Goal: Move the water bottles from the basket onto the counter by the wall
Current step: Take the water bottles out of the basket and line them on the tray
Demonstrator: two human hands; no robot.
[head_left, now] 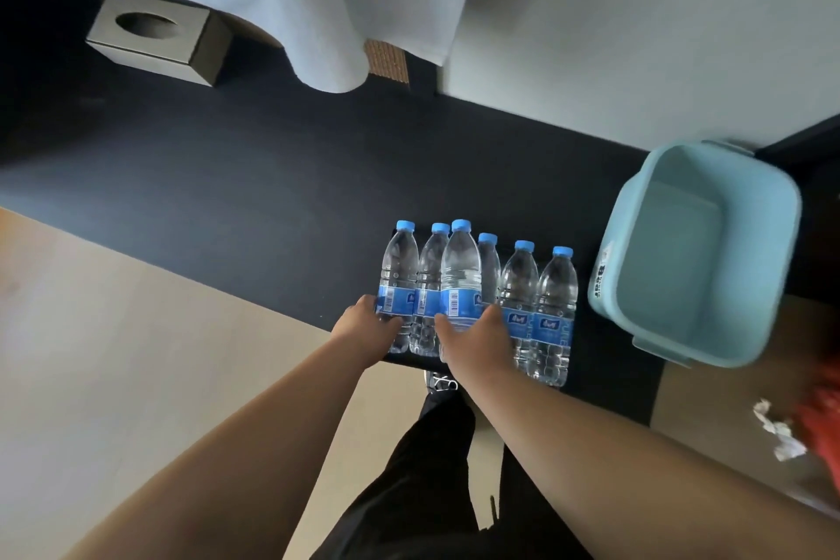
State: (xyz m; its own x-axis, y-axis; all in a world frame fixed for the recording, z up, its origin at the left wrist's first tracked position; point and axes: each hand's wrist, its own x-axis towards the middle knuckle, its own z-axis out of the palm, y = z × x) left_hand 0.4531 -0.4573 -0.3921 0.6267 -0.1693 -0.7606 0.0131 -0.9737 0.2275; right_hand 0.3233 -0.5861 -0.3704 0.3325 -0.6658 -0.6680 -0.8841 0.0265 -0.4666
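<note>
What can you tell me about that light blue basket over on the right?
The basket is a pale blue, smooth plastic tub, roughly square with rounded corners, a thick rim and handle tabs on two opposite sides. A white label with dark print sits on its left outer wall. It looks empty inside. It stands on the dark counter, at its right end near the wall, apart from the row of water bottles to its left. Neither hand touches it.

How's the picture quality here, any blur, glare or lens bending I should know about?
Head view: the wide-angle lens bends the dark counter edge and stretches the forearms; the water bottles and both hands, left hand and right hand, are fairly sharp; the light blue basket and the right edge look smeared; lighting is soft, without harsh glare.
</note>
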